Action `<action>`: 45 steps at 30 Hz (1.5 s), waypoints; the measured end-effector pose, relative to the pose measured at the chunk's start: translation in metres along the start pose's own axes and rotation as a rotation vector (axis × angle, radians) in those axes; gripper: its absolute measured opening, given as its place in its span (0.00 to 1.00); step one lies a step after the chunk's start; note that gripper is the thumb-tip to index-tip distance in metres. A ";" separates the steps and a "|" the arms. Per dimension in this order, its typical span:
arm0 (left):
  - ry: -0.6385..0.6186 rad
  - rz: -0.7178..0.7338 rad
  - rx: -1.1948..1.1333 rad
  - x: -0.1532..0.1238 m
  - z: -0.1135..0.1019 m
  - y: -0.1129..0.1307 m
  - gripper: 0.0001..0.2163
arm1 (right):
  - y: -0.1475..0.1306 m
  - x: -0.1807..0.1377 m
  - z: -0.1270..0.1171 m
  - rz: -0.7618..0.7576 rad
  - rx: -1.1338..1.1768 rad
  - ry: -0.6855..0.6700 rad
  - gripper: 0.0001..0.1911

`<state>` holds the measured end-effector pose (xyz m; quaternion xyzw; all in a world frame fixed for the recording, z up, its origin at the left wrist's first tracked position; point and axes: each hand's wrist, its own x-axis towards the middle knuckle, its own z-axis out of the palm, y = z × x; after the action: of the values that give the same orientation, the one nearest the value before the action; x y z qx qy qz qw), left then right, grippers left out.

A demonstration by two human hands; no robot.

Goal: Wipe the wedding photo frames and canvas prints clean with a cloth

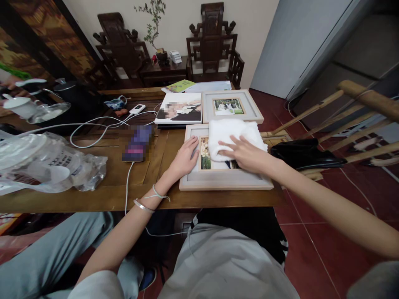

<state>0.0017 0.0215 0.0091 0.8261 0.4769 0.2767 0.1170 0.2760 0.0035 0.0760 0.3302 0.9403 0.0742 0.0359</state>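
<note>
A light wooden picture frame lies flat near the table's front edge, with a small photo set in its pale mat. My left hand rests on the frame's left side, fingers stretched out, steadying contact with nothing gripped. A folded white cloth covers the upper right of the photo. My right hand holds this cloth against the frame, its fingers spaced over the cloth's front part. Much of the photo is hidden under cloth and hand.
Behind stand a second frame and a white-edged photo panel. A phone with a white cable lies left, beside clear plastic packaging. A bamboo chair holding a black bag stands right. Another person's leg shows lower left.
</note>
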 end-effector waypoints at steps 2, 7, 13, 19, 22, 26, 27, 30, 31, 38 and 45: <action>0.007 -0.008 -0.001 0.000 0.001 0.000 0.22 | -0.026 -0.026 -0.015 -0.034 0.070 -0.050 0.42; 0.015 -0.017 0.012 0.000 0.002 0.003 0.22 | -0.076 -0.077 -0.058 -0.096 0.271 -0.136 0.46; -0.001 -0.024 0.015 0.000 0.001 0.004 0.23 | -0.079 -0.055 -0.041 -0.084 0.299 -0.108 0.47; -0.025 -0.023 0.000 0.000 -0.001 0.002 0.23 | -0.016 0.009 0.005 0.146 0.097 0.047 0.44; -0.029 -0.027 0.002 0.000 -0.002 0.003 0.23 | 0.013 0.036 0.011 0.238 0.047 0.088 0.43; -0.017 -0.007 0.002 0.000 -0.002 0.002 0.22 | 0.016 0.049 0.009 0.249 0.053 0.028 0.41; -0.014 -0.007 0.000 0.000 -0.002 0.001 0.22 | 0.009 0.045 0.007 0.229 0.058 -0.001 0.41; -0.008 -0.017 -0.010 -0.001 0.001 0.000 0.22 | -0.020 0.019 -0.008 0.140 0.089 -0.120 0.43; -0.003 -0.022 -0.017 -0.001 0.002 0.001 0.22 | -0.032 0.007 -0.015 0.101 0.108 -0.160 0.43; 0.057 -0.058 -0.177 0.000 -0.002 0.008 0.23 | -0.092 -0.040 -0.053 -0.145 0.289 -0.254 0.45; 0.204 -0.035 -0.319 -0.007 -0.005 0.008 0.26 | -0.072 0.037 -0.020 0.004 0.152 -0.073 0.37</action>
<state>0.0017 0.0113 0.0150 0.7563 0.4507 0.4288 0.2025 0.2004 -0.0314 0.0831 0.3362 0.9407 -0.0096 0.0447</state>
